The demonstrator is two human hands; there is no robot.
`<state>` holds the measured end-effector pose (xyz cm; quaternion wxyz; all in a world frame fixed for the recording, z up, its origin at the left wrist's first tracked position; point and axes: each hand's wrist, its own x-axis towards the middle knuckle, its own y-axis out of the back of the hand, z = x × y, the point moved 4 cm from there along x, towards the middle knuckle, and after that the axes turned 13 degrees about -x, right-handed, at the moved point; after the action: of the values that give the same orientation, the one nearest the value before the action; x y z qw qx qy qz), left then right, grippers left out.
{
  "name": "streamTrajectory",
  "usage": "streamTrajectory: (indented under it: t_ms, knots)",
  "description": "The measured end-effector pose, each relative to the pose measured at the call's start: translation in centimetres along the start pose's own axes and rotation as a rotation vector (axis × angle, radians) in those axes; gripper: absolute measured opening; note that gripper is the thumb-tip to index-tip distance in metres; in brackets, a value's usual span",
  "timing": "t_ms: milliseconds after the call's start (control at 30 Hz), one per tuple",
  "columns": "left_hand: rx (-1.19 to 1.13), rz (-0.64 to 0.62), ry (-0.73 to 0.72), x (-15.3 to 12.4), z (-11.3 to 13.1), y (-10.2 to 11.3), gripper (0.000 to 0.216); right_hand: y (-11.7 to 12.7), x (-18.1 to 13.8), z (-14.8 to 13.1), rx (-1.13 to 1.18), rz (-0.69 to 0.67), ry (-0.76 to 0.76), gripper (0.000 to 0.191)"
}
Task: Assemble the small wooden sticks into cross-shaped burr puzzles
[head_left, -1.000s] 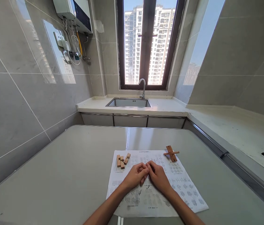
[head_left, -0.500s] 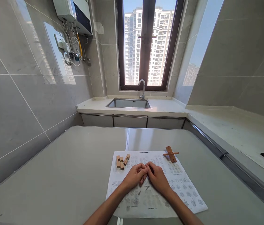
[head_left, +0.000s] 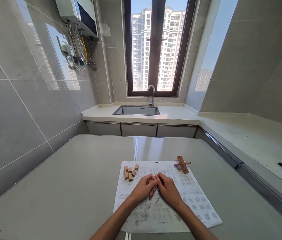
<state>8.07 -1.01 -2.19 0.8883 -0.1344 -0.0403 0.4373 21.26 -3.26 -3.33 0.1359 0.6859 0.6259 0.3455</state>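
Observation:
My left hand [head_left: 144, 187] and my right hand [head_left: 168, 188] rest on a printed paper sheet [head_left: 153, 218], their curled fingertips meeting in the middle. Both are closed; the fingers hide whatever may be between them. Just beyond my left hand lie several small notched wooden blocks [head_left: 130, 174], grouped loosely on the sheet. Past my right hand, at the sheet's upper right edge, is a brown wooden piece [head_left: 182, 164] made of a flat strip with a thin stick across it. Rows of small printed diagrams cover the paper.
The sheet lies on a pale table [head_left: 63, 186] with a seam down its middle. Behind it a white counter [head_left: 178, 114] holds a sink [head_left: 137, 110] with a tap [head_left: 152, 95] under a window. Another counter [head_left: 261, 140] runs along the right wall.

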Motion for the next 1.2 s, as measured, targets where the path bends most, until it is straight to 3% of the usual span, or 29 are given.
streamTrajectory:
  t_ms: [1000,1100,1200]
  knots:
    - [0.049,-0.001,-0.007,-0.1,-0.1,0.0,0.025,0.2,-0.1,-0.3,0.012,-0.005,0.009,0.033]
    - [0.133,0.029,-0.078,-0.4,0.7,-0.1,0.024,0.2,-0.1,-0.4,-0.002,-0.008,0.024,0.032]
    - [0.339,0.14,-0.247,-0.9,2.3,0.2,0.02,0.2,-0.2,-0.6,-0.049,-0.014,0.027,0.033]
